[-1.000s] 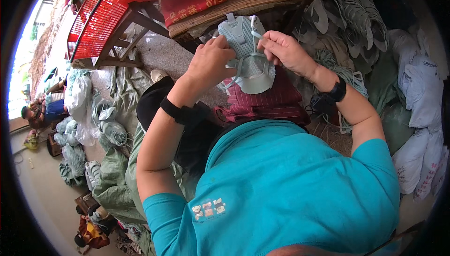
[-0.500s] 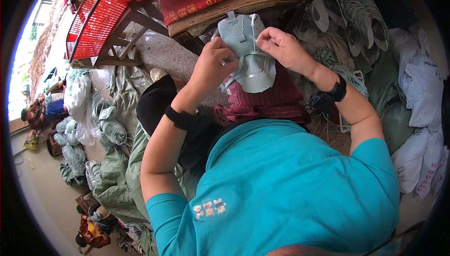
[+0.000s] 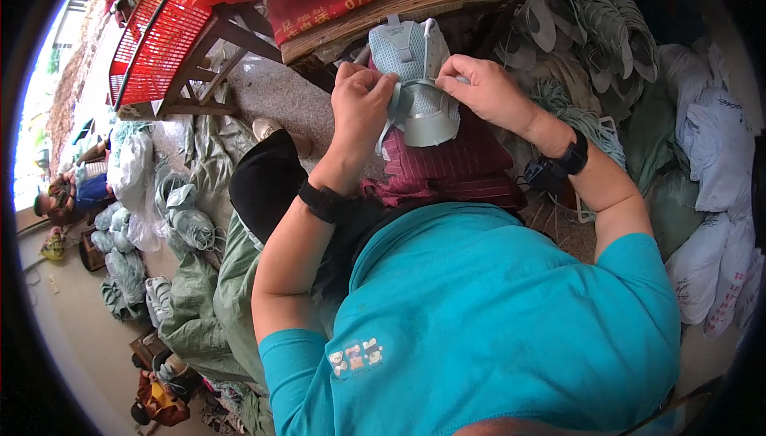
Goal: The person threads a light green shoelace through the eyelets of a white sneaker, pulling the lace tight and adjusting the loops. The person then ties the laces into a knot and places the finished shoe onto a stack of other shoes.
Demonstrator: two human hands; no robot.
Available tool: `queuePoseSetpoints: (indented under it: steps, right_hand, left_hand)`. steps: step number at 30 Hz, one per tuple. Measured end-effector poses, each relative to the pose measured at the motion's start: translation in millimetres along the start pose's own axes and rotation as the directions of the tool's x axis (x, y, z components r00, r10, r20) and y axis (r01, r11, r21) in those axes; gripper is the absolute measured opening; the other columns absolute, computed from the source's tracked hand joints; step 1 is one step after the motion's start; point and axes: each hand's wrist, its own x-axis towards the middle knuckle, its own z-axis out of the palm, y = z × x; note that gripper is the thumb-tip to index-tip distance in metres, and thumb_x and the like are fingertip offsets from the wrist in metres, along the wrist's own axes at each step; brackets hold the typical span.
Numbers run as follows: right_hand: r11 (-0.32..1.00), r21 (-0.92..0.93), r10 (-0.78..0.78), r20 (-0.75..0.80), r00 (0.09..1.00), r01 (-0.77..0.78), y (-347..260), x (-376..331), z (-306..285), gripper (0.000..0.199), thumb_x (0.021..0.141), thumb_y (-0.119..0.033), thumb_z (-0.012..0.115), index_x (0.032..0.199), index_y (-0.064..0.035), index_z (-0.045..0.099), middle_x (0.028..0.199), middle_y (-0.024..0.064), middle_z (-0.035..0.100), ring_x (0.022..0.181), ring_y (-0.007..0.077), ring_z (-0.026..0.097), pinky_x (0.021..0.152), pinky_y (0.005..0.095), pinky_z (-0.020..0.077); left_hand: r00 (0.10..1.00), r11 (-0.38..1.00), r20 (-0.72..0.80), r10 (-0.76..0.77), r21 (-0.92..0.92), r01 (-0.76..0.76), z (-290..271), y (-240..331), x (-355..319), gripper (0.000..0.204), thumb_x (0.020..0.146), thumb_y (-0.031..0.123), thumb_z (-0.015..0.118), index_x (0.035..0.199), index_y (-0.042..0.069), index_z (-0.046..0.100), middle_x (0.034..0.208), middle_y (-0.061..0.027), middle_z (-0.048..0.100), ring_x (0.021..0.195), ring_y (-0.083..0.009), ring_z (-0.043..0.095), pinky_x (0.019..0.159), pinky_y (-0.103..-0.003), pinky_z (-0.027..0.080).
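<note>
A pale grey-green mesh shoe upper (image 3: pixel 408 41) lies over maroon striped cloth (image 3: pixel 447 166) on my lap, its tongue end against the wooden table edge. A flat lace (image 3: pixel 416 83) crosses its middle. My left hand (image 3: pixel 361 105) is closed in a pinch on the lace at the upper's left side. On the right side, my right hand (image 3: pixel 487 94) is also closed, thumb and forefinger together at the lace's other end. A narrow pale strip (image 3: pixel 429 41) stands up beside the tongue. What lies under my curled fingers is hidden.
Ahead stands a wooden table (image 3: pixel 415 7) with red cloth on it. A red plastic basket (image 3: pixel 144 41) is at the far left. Stacked grey shoe pieces (image 3: pixel 614 29) and white sacks (image 3: pixel 714 157) line the right. Green sacks (image 3: pixel 191 308) lie left. Two people sit farther left.
My left hand has moved up and its fingertips are now at the lace. My right fingertips have shifted slightly down, and the lace now lies straighter across the upper between both hands.
</note>
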Motion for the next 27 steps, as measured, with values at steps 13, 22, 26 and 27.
queuePoseSetpoints:
  steps: [13,22,26,27]
  right_hand:
    - [0.654,-0.671,-0.287,0.207,0.935,0.350,-38,30,-7,0.009,0.080,-0.011,0.061,0.079,-0.0033,0.065,0.078,0.0181,0.068,0.077,0.0348,0.068,0.068,0.0443,0.0534]
    - [0.492,-0.673,-0.438,0.357,0.825,0.552,-50,34,-30,0.036,0.072,-0.018,0.079,0.099,-0.0037,0.060,0.108,0.0105,0.053,0.102,0.0294,0.058,0.087,0.0415,0.0489]
    - [0.622,-0.561,-0.203,0.559,0.804,0.546,-48,47,-45,0.037,0.071,-0.015,0.080,0.100,-0.0023,0.060,0.105,0.0100,0.052,0.100,0.0303,0.057,0.085,0.0424,0.0492]
    - [0.659,-0.533,-0.183,0.571,0.800,0.531,-45,50,-47,0.037,0.071,-0.014,0.080,0.099,-0.0018,0.060,0.105,0.0101,0.052,0.099,0.0299,0.057,0.084,0.0419,0.0494]
  left_hand:
    - [0.966,0.964,-0.070,0.249,-0.078,-0.254,4,59,-18,0.017,0.087,0.013,0.070,0.079,-0.002,0.070,0.087,-0.0074,0.052,0.077,-0.0170,0.049,0.066,-0.030,0.042]
    - [0.998,0.901,0.056,0.003,-0.434,0.022,-9,48,-1,0.011,0.095,0.011,0.061,0.093,0.001,0.060,0.080,-0.0086,0.058,0.073,-0.0193,0.056,0.068,-0.032,0.046]
    - [0.878,0.875,-0.013,0.478,0.097,-0.475,4,27,5,0.014,0.097,0.015,0.060,0.096,0.002,0.065,0.084,-0.0087,0.059,0.076,-0.0200,0.058,0.067,-0.032,0.048]
    - [0.898,0.887,0.055,0.437,0.144,-0.440,6,25,3,0.014,0.096,0.015,0.061,0.097,0.003,0.067,0.086,-0.0099,0.059,0.077,-0.0223,0.059,0.068,-0.033,0.048]
